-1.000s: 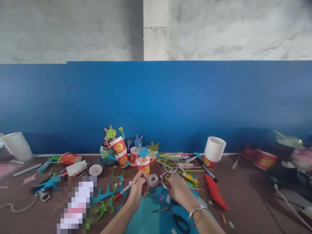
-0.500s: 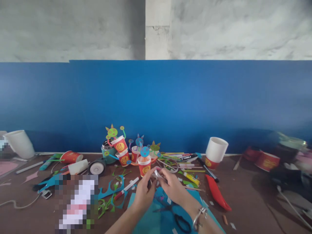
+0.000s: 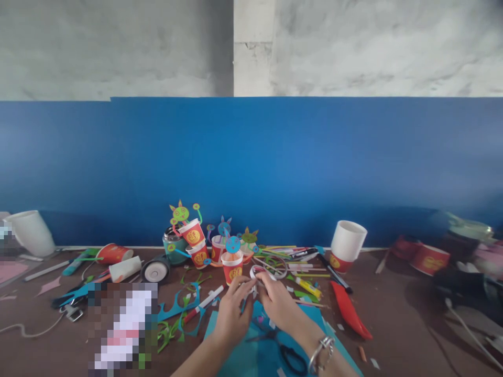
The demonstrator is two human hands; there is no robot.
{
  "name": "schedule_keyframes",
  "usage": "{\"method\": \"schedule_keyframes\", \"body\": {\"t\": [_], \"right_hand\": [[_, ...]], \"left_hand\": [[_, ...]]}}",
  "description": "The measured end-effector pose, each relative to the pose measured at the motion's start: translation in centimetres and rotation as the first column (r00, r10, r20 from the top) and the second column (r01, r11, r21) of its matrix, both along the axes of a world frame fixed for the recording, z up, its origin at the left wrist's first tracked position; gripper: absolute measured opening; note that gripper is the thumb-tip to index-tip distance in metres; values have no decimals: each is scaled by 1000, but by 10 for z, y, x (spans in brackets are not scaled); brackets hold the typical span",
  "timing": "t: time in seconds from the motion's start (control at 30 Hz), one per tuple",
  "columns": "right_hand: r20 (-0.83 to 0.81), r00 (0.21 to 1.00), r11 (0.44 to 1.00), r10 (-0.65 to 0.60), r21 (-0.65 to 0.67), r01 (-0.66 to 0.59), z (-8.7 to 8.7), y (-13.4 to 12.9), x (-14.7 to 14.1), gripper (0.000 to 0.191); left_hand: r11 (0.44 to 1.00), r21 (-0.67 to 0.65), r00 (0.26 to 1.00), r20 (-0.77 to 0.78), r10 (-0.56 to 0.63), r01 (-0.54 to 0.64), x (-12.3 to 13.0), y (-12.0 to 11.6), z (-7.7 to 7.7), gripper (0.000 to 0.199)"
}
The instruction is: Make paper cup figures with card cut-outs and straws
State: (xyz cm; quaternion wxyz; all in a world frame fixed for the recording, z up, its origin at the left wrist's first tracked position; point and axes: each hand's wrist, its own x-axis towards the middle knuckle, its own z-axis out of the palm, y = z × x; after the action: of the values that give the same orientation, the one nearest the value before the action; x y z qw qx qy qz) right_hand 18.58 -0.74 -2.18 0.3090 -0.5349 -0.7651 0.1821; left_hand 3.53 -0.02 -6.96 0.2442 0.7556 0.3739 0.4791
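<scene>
My left hand [image 3: 234, 310] and my right hand [image 3: 277, 301] meet near the middle of the table, over the top of blue paper [image 3: 236, 353]. Between their closed fingers is a small white and pink ring-like item [image 3: 258, 270], partly hidden; it looks like a tape roll. The fingers of my right hand pinch it, and the left fingertips touch beside it. Black-handled scissors [image 3: 281, 348] lie on the blue paper below my hands. Just behind them stands a red and white paper cup [image 3: 232, 267] with a blue animal face [image 3: 232, 244] on it.
More decorated cups [image 3: 199, 255] stand at the back left near a teal flask [image 3: 175, 247]. Behind my right hand are pens and a glue stick [image 3: 308, 287]. A stack of white cups [image 3: 348, 241] and a red pouch [image 3: 349, 310] are to the right. Green scraps [image 3: 167, 335] lie left.
The white and pink item has shifted slightly up and right. My left fingers have stretched over toward the right hand, whose fingers have moved up a little.
</scene>
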Motion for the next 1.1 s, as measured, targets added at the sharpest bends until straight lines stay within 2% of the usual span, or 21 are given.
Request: {"method": "schedule_keyframes", "body": {"t": [0.17, 0.33, 0.77, 0.9, 1.03, 1.1], "right_hand": [[69, 997, 999, 34, -5, -34, 2, -5, -5, 22], [117, 992, 999, 41, -11, -40, 7, -10, -9, 24], [91, 995, 996, 30, 77, -37, 2, -8, -14, 23], [-75, 997, 997, 21, 80, -15, -1, -8, -17, 20], [-371, 929, 999, 7, -42, -25, -6, -7, -25, 16], [-435, 900, 995, -21, -98, -24, -8, -7, -28, 17]], "left_hand": [[991, -89, 982, 157, 109, -96, 3, 4, 1, 12], [983, -139, 973, 177, 147, -123, 2, 7, -2, 13], [993, -95, 981, 173, 89, -74, 2, 5, 4, 15], [995, -52, 976, 199, 93, -84, 2, 1, 7, 17], [995, -12, 969, 228, 99, -99, 2, -5, 13, 19], [995, -40, 952, 291, 99, -91, 3, -7, 16, 19]]}}
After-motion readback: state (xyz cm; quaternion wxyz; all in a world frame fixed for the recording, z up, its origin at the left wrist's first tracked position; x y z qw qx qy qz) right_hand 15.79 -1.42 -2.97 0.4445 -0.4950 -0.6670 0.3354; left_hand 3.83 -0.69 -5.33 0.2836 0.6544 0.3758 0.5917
